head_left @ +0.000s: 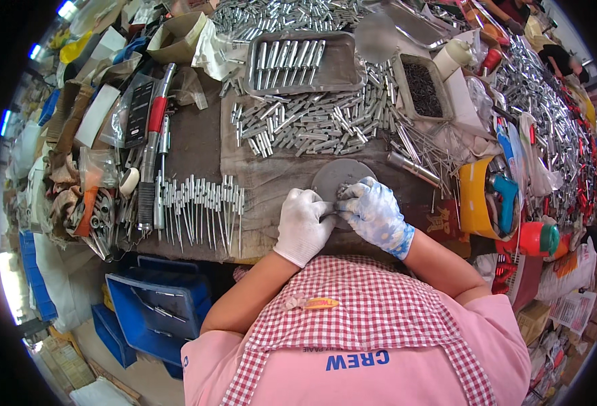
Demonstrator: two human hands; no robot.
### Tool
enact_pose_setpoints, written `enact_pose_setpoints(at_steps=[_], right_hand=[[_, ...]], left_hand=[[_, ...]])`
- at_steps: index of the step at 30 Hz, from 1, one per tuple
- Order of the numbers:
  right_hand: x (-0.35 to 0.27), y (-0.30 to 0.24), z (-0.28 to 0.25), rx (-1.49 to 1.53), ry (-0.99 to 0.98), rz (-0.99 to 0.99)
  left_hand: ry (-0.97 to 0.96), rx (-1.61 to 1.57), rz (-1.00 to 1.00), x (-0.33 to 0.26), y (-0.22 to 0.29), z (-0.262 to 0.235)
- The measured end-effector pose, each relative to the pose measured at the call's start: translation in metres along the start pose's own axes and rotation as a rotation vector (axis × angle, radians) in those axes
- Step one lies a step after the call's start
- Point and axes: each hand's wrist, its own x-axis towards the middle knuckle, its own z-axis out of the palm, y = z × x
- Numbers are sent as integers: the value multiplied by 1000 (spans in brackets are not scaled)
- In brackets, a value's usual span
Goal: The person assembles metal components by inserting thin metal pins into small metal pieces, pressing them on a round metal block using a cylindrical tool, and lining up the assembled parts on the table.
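Note:
My left hand [302, 223], in a white glove, rests on the workbench with its fingers curled around a thin metal piece that pokes out toward the right. My right hand [374, 211], in a blue-stained white glove, is closed over a small metal part at the front edge of a round grey metal disc [335, 174]. Both hands meet over that spot. What exactly sits between the fingers is mostly hidden.
A row of pin-tipped metal parts [200, 203] lies left of my hands. A heap of silver metal pieces [312, 122] lies beyond the disc, behind it a metal tray [342, 68]. A yellow container [474, 199] stands right, blue bins [156, 304] below left.

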Motion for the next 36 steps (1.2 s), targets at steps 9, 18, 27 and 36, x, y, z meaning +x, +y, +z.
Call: enact_pose_setpoints(at_steps=[9, 18, 27, 36], right_hand=[[-2, 3, -2, -74, -6, -53], [0, 1, -5, -85, -32, -100], [1, -5, -7, -104, -15, -41], [26, -12, -26, -190, -234, 92]], left_hand=[[-20, -1, -40, 0, -1, 1], [-21, 5, -38, -1, -1, 2], [-24, 2, -32, 1, -1, 0], [-30, 47, 4, 1, -4, 0]])
